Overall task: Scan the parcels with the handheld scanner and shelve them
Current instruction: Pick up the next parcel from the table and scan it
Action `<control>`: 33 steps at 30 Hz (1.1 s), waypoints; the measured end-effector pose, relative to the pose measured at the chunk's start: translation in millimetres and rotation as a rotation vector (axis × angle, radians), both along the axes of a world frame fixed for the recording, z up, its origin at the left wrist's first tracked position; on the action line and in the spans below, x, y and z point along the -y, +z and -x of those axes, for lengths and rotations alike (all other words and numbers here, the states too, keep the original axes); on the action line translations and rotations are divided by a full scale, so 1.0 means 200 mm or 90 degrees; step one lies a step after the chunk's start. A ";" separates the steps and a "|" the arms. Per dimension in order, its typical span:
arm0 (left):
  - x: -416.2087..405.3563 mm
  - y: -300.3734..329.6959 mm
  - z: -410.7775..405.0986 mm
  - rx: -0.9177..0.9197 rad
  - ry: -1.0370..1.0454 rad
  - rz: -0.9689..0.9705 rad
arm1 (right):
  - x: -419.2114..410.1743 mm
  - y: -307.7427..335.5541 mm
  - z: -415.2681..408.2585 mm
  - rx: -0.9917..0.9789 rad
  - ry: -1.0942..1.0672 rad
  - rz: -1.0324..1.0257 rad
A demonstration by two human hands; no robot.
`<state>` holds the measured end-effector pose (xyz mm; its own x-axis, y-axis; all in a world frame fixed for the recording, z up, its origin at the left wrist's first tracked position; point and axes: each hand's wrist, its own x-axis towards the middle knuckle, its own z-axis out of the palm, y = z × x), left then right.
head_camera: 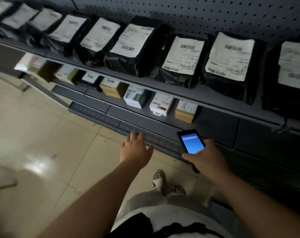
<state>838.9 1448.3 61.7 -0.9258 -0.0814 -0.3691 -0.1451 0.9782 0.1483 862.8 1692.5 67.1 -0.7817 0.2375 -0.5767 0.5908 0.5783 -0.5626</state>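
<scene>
- Right hand grips the handheld scanner, fingers curled round its dark body, its lit blue screen facing up; it is held out in front of the lowest shelf edge.
- Left hand holds nothing; its fingers are spread and relaxed, palm down, above the floor just beside the grey base strip of the rack.
- Upper shelf carries a row of black poly-bag parcels lying side by side, each with a white printed label facing up. Neighbouring bags touch or overlap at their edges. Those at the far left are blurred.
- Lower shelf holds smaller boxed parcels in a line: a brown carton, a white and teal box, a white box with a small tab at its front, and another brown carton with a white label on top. Further boxes to the left are too blurred to tell apart.
- To the right of the last brown carton, the lower shelf shows bare dark surface.
- Perforated back panel rises behind the black bags.
- Sandalled feet stand on pale floor tiles close to the rack.
</scene>
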 end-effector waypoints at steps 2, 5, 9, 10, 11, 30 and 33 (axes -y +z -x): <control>0.09 0.02 -0.05 -0.002 0.049 0.000 | 0.08 0.02 0.04 -0.006 0.050 -0.003; 0.22 0.06 -0.11 -0.019 0.116 -0.003 | 0.21 0.06 0.12 -0.011 0.128 -0.013; 0.47 0.11 -0.16 -0.053 0.230 -0.032 | 0.49 0.12 0.27 -0.033 0.236 -0.028; 0.55 0.12 -0.18 -0.058 0.263 -0.043 | 0.58 0.14 0.31 -0.042 0.259 -0.030; 0.63 0.13 -0.20 -0.061 0.295 -0.051 | 0.67 0.15 0.34 -0.047 0.282 -0.031; 2.27 0.13 -0.40 -0.099 0.615 -0.116 | 2.62 0.28 0.65 -0.122 0.560 -0.050; 2.47 0.11 -0.33 -0.095 0.646 -0.116 | 2.88 0.25 0.75 -0.121 0.595 -0.055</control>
<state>905.3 953.7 82.8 -0.4905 -0.8015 -0.3420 -0.8553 0.3675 0.3653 711.8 1117.1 117.9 -0.7549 -0.4946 -0.4307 -0.2277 0.8136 -0.5350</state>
